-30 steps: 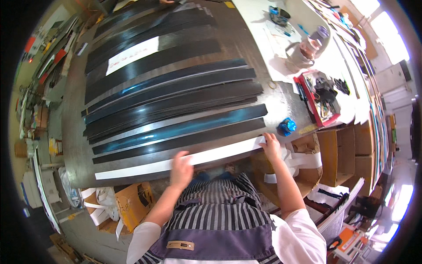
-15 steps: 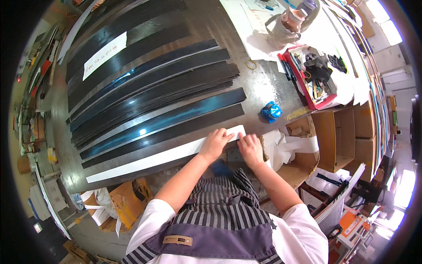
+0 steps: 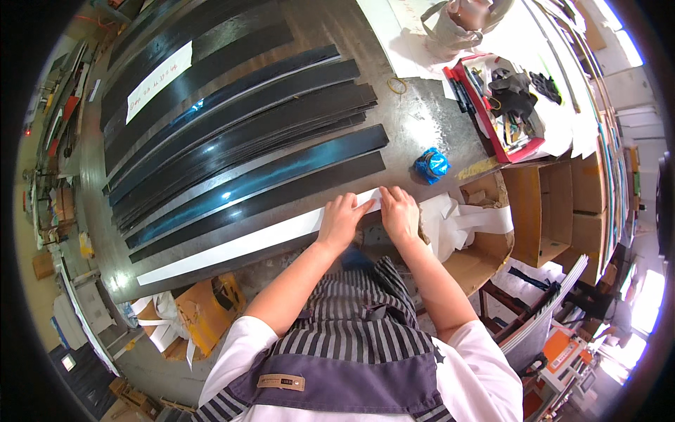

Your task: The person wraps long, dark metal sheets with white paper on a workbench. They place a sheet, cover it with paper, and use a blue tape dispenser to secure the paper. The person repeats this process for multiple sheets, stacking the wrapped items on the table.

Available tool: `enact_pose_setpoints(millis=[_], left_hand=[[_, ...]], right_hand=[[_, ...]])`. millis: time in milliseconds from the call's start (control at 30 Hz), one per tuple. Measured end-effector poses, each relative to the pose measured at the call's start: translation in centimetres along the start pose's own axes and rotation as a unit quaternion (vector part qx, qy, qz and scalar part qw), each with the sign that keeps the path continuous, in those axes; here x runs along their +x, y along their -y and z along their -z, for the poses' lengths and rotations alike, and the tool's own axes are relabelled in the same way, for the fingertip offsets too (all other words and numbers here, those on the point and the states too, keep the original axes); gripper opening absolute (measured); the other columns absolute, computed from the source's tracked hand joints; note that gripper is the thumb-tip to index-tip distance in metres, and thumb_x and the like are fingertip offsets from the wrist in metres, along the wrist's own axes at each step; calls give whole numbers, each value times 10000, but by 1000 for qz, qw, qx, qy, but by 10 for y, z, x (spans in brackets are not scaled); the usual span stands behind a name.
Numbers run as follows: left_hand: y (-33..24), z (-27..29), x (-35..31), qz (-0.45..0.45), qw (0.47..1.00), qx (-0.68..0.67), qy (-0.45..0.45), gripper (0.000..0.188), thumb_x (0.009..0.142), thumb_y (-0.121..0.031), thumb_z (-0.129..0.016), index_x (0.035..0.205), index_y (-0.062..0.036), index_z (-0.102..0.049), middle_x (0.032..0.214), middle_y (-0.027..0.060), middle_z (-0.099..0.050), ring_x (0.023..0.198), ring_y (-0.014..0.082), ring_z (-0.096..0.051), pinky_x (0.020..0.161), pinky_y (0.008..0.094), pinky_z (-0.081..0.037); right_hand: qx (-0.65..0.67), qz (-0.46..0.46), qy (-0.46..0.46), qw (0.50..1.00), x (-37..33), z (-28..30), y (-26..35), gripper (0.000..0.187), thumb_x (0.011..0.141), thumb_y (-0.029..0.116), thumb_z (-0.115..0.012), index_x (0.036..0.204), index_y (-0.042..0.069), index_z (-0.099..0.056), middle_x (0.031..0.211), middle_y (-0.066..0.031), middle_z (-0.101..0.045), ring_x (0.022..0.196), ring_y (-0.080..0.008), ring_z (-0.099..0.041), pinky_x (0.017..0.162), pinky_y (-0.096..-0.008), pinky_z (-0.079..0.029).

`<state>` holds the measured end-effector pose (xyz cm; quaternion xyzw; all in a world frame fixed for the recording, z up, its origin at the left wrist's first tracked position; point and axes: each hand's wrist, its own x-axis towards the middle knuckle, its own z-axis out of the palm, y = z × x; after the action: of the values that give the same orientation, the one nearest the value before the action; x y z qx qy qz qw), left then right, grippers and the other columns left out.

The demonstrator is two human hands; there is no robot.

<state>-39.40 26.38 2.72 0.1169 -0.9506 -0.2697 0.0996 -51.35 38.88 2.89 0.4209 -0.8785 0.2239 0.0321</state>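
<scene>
1. The white strip (image 3: 239, 244) lies along the near edge of the table (image 3: 415, 116), its left end near the near-left corner, its right end under the hands.
2. The left hand (image 3: 341, 224) rests over the strip close to its right end, fingers bent, thumb reaching toward the other hand; whether it pinches or only presses, I cannot tell.
3. The right hand (image 3: 399, 214) sits just beside it at the strip's tip, fingers bent and close together; its thumb is hidden, so its grip is unclear.
4. The hands cover part of the strip's right end.
5. Just beyond the strip, a black strip (image 3: 267, 206) runs roughly alongside; a stack of dark strips (image 3: 246, 151) lies farther from the near edge.
6. A blue bundle (image 3: 432, 165) sits beyond the right hand, toward the near-right corner.
7. A red box (image 3: 522, 153) of tools stands by the right edge.
8. Below the near edge, a cardboard box (image 3: 478, 271) holds white scraps (image 3: 457, 226).
</scene>
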Motion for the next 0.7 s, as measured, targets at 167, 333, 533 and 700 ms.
enact_pose_setpoints(millis=[167,333,533,700], left_hand=[[-2,-2,-2,26,999,-8,25,482,846,-50,-563,1245,-296,-676,893,41,-503,843,245,-543,740,392,-452],[-4,-3,1,28,999,6,17,438,872,-98,-571,1236,-317,-677,890,33,-501,833,238,-538,720,382,-433],[-4,-7,-3,39,999,16,27,495,852,-69,-566,1258,-335,-663,905,31,-497,842,234,-537,747,379,-434],[-6,-6,0,39,999,26,25,488,864,-79,-557,1261,-344,-660,905,28,-496,849,230,-534,758,376,-431]], right_hand=[[6,13,63,998,-23,8,6,24,790,99,-623,777,79,-620,809,-68,-588,817,-276,-617,718,-397,-489],[1,-29,4,1000,0,-1,2,49,794,103,-623,747,88,-622,802,-71,-585,814,-277,-616,708,-414,-493],[-6,-65,67,996,-7,6,3,44,812,110,-632,798,68,-638,817,-79,-593,835,-287,-622,731,-417,-504],[-49,-15,77,996,-2,4,0,126,784,111,-628,900,77,-664,859,-66,-614,878,-261,-619,742,-393,-493]])
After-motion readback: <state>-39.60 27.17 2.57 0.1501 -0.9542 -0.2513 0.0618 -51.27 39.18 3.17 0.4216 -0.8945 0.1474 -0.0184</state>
